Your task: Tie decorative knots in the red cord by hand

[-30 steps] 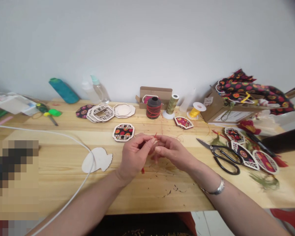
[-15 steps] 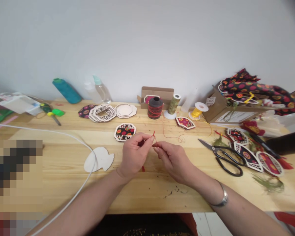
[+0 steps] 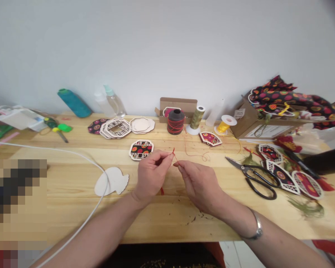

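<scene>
Between my hands a thin red cord (image 3: 175,157) runs from one set of fingertips to the other. My left hand (image 3: 152,173) is closed, thumb and forefinger pinching the cord with a short end sticking up. My right hand (image 3: 199,182) pinches the cord a little lower and to the right. Below my left hand a red strand end (image 3: 162,191) shows; whether it belongs to the same cord is hidden. Just behind my left hand lies a wooden-framed ornament (image 3: 139,149) with patterned black fabric.
Black-handled scissors (image 3: 251,176) lie open at right, near several fabric ornaments (image 3: 307,184). A red cord spool (image 3: 175,123), a green thread spool (image 3: 197,120) and a yellow cord spool (image 3: 225,125) stand behind. A white cable (image 3: 92,162) crosses a pale wooden cutout (image 3: 111,181) at left.
My right hand has moved slightly right, away from my left hand, so more of the red cord shows between them. My left hand stays almost where it was.
</scene>
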`<state>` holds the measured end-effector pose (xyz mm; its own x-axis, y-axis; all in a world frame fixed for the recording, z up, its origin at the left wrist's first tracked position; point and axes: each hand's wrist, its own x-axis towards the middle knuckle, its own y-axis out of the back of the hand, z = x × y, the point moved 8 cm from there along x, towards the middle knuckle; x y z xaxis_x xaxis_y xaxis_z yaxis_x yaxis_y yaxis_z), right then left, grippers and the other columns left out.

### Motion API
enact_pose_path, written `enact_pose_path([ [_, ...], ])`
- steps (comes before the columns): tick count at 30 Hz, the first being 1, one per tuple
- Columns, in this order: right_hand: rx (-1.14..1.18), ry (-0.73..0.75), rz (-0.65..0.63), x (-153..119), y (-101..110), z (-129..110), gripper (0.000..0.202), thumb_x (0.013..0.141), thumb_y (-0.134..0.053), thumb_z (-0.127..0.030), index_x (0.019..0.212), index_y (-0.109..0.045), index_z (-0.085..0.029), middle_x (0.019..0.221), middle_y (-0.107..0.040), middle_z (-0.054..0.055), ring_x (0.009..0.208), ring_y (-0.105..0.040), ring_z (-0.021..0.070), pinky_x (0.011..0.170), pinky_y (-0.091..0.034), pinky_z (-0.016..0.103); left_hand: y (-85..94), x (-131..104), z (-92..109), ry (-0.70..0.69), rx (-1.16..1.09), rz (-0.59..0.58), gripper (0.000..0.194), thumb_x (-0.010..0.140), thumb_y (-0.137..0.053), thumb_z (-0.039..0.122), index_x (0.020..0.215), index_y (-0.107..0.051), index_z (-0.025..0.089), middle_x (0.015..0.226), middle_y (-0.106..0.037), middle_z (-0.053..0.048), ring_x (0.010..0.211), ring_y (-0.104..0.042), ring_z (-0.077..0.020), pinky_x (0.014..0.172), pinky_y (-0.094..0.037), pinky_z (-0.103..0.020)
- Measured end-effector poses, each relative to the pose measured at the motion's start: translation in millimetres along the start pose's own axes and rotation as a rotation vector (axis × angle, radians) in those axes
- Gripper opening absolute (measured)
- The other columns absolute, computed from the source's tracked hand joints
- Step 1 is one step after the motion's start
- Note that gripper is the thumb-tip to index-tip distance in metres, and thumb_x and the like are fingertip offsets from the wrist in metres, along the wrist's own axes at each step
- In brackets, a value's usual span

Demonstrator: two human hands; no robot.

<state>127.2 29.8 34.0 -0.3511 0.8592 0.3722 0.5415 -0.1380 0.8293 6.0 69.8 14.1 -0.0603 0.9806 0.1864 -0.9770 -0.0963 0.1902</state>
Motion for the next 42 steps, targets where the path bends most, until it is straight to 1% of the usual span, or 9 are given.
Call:
enact_pose_path([
  [3, -0.038, 0.015, -0.011, -1.3, -0.7, -3.2, 0.024, 0.093, -0.037, -0.017, 0.103, -0.058, -0.014, 0.082, -0.072, 0.008, 0.067, -0.067, 0.0169, 0.056, -0.042, 0.025, 0.9, 0.0, -0.1, 0.014, -0.005, 0.005, 0.009, 0.076, -0.063, 0.021, 0.069, -0.068, 0.017, 0.066, -0.066, 0.002, 0.063, -0.058, -0.0102, 0.062, -0.046, -0.021],
  [8, -0.074, 0.02, -0.023, -2.4, -0.2, -5.8, 0.025, 0.092, -0.036, -0.015, 0.102, -0.058, -0.013, 0.075, -0.071, 0.007, 0.058, -0.065, 0.0176, 0.05, -0.04, 0.026, 1.4, 0.0, -0.7, 0.031, -0.015, 0.009, 0.009, 0.075, -0.063, 0.021, 0.068, -0.067, 0.017, 0.064, -0.066, 0.003, 0.062, -0.057, -0.0099, 0.062, -0.046, -0.02],
  [13, -0.083, 0.043, -0.022, -4.4, -0.8, -8.5, 0.027, 0.091, -0.034, -0.015, 0.103, -0.058, -0.01, 0.072, -0.07, 0.008, 0.057, -0.065, 0.0179, 0.05, -0.041, 0.027, 2.0, -0.5, -1.5, 0.045, -0.018, 0.014, 0.009, 0.075, -0.063, 0.022, 0.069, -0.067, 0.017, 0.066, -0.066, 0.002, 0.063, -0.058, -0.0103, 0.063, -0.046, -0.021],
  [21, -0.097, 0.069, -0.076, -5.4, -4.0, -13.4, 0.028, 0.09, -0.032, -0.014, 0.099, -0.058, -0.01, 0.067, -0.068, 0.007, 0.055, -0.063, 0.0165, 0.048, -0.037, 0.026, 0.6, -0.5, -0.4, 0.046, 0.011, 0.013, 0.01, 0.076, -0.062, 0.022, 0.07, -0.067, 0.016, 0.065, -0.067, 0.002, 0.062, -0.057, -0.0107, 0.061, -0.046, -0.021],
  [27, -0.127, 0.081, -0.101, -6.6, -5.8, -14.3, 0.026, 0.089, -0.032, -0.015, 0.09, -0.058, -0.013, 0.057, -0.064, 0.004, 0.045, -0.055, 0.0137, 0.044, -0.029, 0.026, -1.2, -1.3, 0.3, 0.018, 0.035, -0.002, 0.011, 0.076, -0.061, 0.023, 0.069, -0.068, 0.017, 0.065, -0.066, 0.001, 0.062, -0.057, -0.012, 0.061, -0.045, -0.022],
  [31, -0.153, 0.131, -0.095, -7.7, -7.1, -17.0, 0.023, 0.088, -0.033, -0.015, 0.084, -0.055, -0.014, 0.053, -0.06, 0.001, 0.041, -0.047, 0.0113, 0.043, -0.023, 0.026, -2.0, -1.9, -3.4, 0.005, 0.045, -0.015, 0.011, 0.076, -0.062, 0.023, 0.069, -0.068, 0.017, 0.066, -0.066, 0.001, 0.062, -0.056, -0.0116, 0.06, -0.044, -0.022],
  [37, -0.2, 0.171, -0.193, -9.9, -17.4, -16.4, 0.019, 0.083, -0.034, -0.012, 0.084, -0.053, -0.013, 0.052, -0.056, 0.0, 0.04, -0.042, 0.0113, 0.042, -0.019, 0.028, -3.8, -2.9, -4.2, 0.004, 0.041, -0.027, 0.011, 0.076, -0.062, 0.022, 0.068, -0.069, 0.017, 0.065, -0.064, 0.001, 0.062, -0.054, -0.0117, 0.061, -0.042, -0.023],
  [40, -0.25, 0.186, -0.205, -10.3, -22.4, -16.2, 0.018, 0.078, -0.037, -0.009, 0.085, -0.053, -0.013, 0.053, -0.056, 0.001, 0.042, -0.042, 0.0124, 0.043, -0.018, 0.028, -6.4, -1.7, -6.7, 0.046, 0.008, -0.035, 0.01, 0.074, -0.063, 0.023, 0.069, -0.07, 0.018, 0.066, -0.065, 0.0, 0.063, -0.055, -0.0121, 0.06, -0.042, -0.023],
  [42, -0.269, 0.29, -0.203, -13.1, -24.4, -26.6, 0.017, 0.079, -0.04, -0.008, 0.084, -0.055, -0.014, 0.058, -0.058, 0.002, 0.046, -0.044, 0.0134, 0.044, -0.021, 0.029, -8.6, -0.4, -14.7, 0.129, -0.063, -0.042, 0.01, 0.073, -0.066, 0.025, 0.07, -0.071, 0.017, 0.068, -0.066, 0.0, 0.064, -0.055, -0.0119, 0.06, -0.042, -0.023],
])
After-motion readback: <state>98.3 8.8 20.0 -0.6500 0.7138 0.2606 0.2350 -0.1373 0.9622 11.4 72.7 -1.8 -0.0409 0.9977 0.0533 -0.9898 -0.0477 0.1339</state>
